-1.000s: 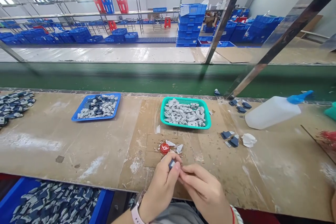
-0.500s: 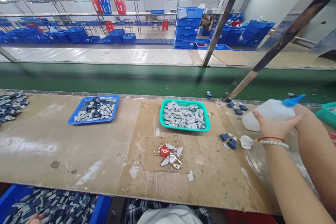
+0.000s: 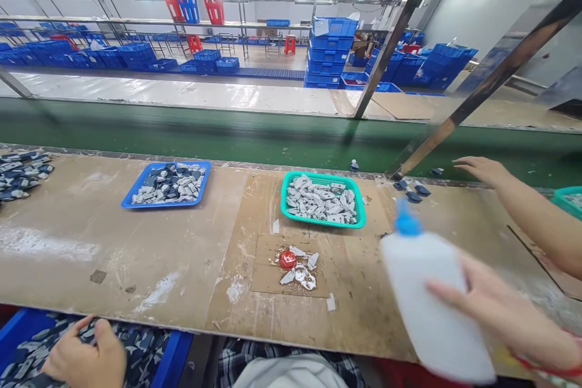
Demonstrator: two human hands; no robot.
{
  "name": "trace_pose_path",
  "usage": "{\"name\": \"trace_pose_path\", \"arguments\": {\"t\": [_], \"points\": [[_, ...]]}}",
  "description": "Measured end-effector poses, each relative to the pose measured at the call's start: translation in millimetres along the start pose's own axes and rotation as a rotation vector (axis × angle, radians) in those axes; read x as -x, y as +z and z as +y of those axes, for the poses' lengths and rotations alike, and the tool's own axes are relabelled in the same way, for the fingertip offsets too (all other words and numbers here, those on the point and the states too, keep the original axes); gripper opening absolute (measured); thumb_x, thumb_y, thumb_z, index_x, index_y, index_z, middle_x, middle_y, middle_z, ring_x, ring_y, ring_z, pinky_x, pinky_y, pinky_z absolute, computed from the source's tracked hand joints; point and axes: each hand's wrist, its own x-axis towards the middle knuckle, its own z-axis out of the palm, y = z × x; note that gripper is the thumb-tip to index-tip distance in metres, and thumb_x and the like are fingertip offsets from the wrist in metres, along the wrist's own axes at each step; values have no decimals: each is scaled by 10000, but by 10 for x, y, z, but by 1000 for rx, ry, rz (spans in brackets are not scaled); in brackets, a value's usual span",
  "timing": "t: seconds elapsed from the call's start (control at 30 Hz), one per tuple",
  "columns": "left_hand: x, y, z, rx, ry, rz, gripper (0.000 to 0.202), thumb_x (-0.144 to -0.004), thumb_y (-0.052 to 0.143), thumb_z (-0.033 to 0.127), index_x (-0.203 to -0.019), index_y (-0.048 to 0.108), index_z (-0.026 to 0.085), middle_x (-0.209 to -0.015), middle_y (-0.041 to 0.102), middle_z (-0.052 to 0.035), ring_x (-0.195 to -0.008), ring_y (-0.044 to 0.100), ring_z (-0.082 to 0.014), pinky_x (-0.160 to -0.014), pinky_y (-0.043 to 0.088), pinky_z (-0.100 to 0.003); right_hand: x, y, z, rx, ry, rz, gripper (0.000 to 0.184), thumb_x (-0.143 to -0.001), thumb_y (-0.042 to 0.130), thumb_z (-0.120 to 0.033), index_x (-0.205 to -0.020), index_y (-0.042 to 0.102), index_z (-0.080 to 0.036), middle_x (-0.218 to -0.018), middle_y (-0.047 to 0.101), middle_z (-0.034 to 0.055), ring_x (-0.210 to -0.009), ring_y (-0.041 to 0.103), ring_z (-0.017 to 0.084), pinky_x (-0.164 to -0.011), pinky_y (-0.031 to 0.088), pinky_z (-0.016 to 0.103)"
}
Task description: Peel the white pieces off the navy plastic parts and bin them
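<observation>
My right hand (image 3: 498,312) grips a white plastic bottle (image 3: 431,303) with a blue nozzle cap (image 3: 406,222), held upright and tilted over the bench's near right. My left hand (image 3: 86,356) is low at the bottom left, its fingers curled down into the dark blue and grey small parts in a blue bin (image 3: 175,357). On a cardboard patch at the bench's middle lie a red cap (image 3: 287,259) and a few grey pieces (image 3: 302,270). Behind them stands a teal basket (image 3: 361,218) of grey parts.
A blue tray (image 3: 130,200) of mixed parts sits left of centre, with a loose pile (image 3: 20,173) at the far left. Another person's arm (image 3: 522,209) reaches in from the right near scattered blue pieces (image 3: 411,191). A green conveyor (image 3: 227,130) runs behind the bench.
My hands parted from the small piece at the middle. The right one reached out, took the bottle and brought it nearer, standing it up; the left one dropped into the blue bin.
</observation>
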Motion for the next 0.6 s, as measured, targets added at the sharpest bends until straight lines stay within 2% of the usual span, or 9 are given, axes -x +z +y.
{"name": "trace_pose_path", "arguments": {"t": [0.07, 0.1, 0.17, 0.23, 0.37, 0.53, 0.6], "points": [[37, 7, 230, 1, 60, 67, 260, -692, 631, 452, -869, 575, 269, -658, 513, -22, -960, 524, -377, -940, 350, -599, 107, 235, -74, -65, 19, -471, 617, -699, 628, -670, -1140, 590, -241, -1099, 654, 123, -890, 649, 252, -712, 545, 323], [60, 4, 325, 32, 94, 92, 252, -701, 634, 446, -866, 581, 263, -686, 541, -28, -975, 525, -370, -956, 344, -595, 123, 353, -93, -103, 16, -636, 582, -724, 632, -626, -1136, 595, -216, -1093, 654, 111, -910, 639, 247, -738, 538, 314], [110, -10, 466, 92, 158, 123, 219, -720, 637, 431, -840, 588, 255, -713, 546, -29, -991, 518, -352, -989, 329, -581, 107, 557, -96, -127, 38, -822, 563, -732, 637, -597, -1085, 612, -159, -1017, 666, 92, -871, 631, 223, -713, 523, 284], [156, -20, 546, 116, 186, 126, 192, -730, 643, 419, -789, 589, 244, -708, 514, -24, -976, 513, -336, -1003, 323, -572, 57, 699, -65, -142, 75, -881, 561, -725, 649, -586, -1036, 621, -120, -955, 667, 82, -806, 624, 189, -658, 503, 247], [239, 0, 590, 126, 169, 125, 219, -714, 674, 414, -742, 579, 218, -753, 497, -31, -962, 503, -325, -961, 371, -550, -66, 841, -11, -204, 122, -905, 538, -737, 655, -561, -1022, 628, -106, -941, 667, 82, -762, 620, 153, -615, 484, 211], [351, 69, 666, 191, 178, 110, 250, -729, 653, 393, -881, 597, 204, -911, 587, -61, -1004, 508, -324, -902, 425, -518, -142, 869, -28, -250, 165, -906, 542, -736, 657, -572, -1016, 624, -109, -897, 665, 73, -701, 616, 127, -571, 468, 184], [388, 111, 713, 211, 197, 95, 267, -745, 639, 381, -935, 592, 199, -958, 597, -48, -1018, 520, -325, -856, 430, -529, -125, 837, -16, -253, 162, -904, 543, -739, 657, -572, -1020, 622, -107, -894, 663, 72, -693, 615, 121, -565, 463, 176]]}}
